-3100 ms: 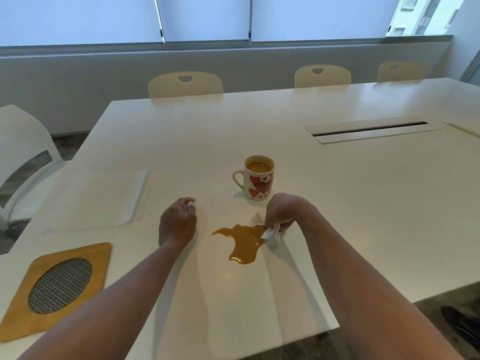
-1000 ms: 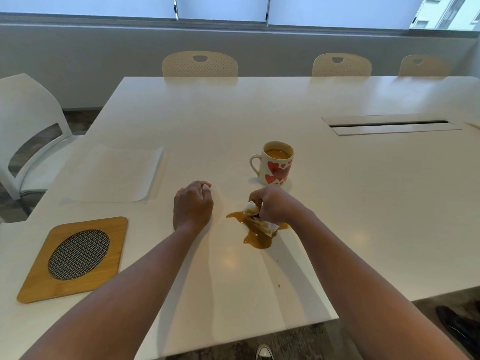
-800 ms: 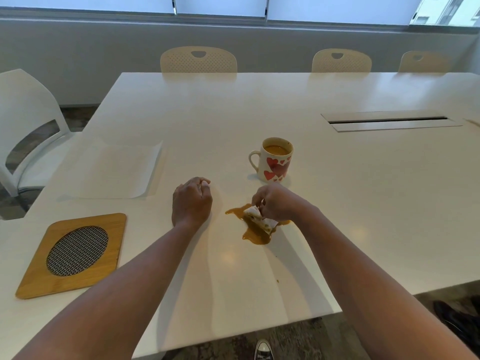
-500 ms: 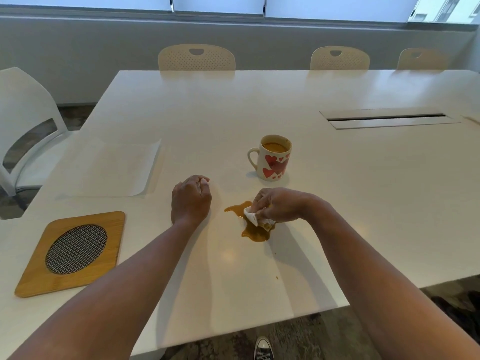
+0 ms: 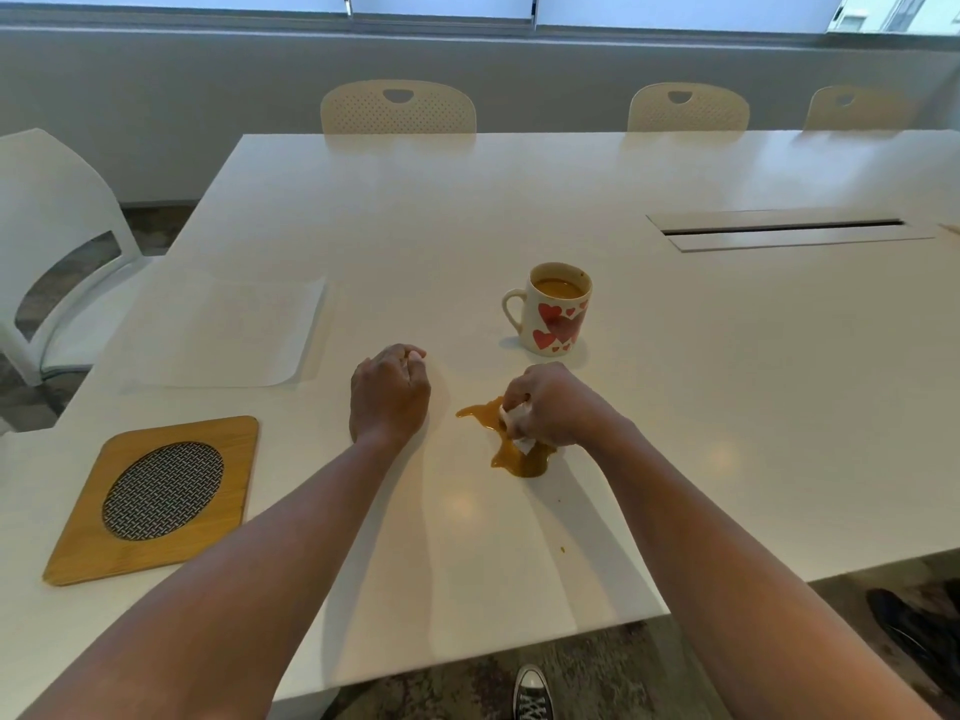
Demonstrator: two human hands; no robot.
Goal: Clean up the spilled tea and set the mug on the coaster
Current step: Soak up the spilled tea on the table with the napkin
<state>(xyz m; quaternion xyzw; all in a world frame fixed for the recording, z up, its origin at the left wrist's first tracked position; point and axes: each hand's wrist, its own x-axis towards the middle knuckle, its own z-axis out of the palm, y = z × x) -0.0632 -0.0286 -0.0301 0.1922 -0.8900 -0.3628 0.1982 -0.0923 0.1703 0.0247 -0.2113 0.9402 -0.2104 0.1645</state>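
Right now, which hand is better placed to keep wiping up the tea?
Right. The right hand already grips the tissue on the spill. The left hand rests fisted on the table, apart from the puddle.

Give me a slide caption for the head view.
Right hand presses a tissue into spilled tea; mug waits nearby.

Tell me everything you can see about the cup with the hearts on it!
The mug is white and looks ceramic, with red and pink hearts on its side and a loop handle pointing left. It stands upright on the white table, mostly full of brown tea. Nothing holds it. The right hand wipes the tea spill just in front of it, not touching it. It is not on the wooden coaster, which lies far to its left.
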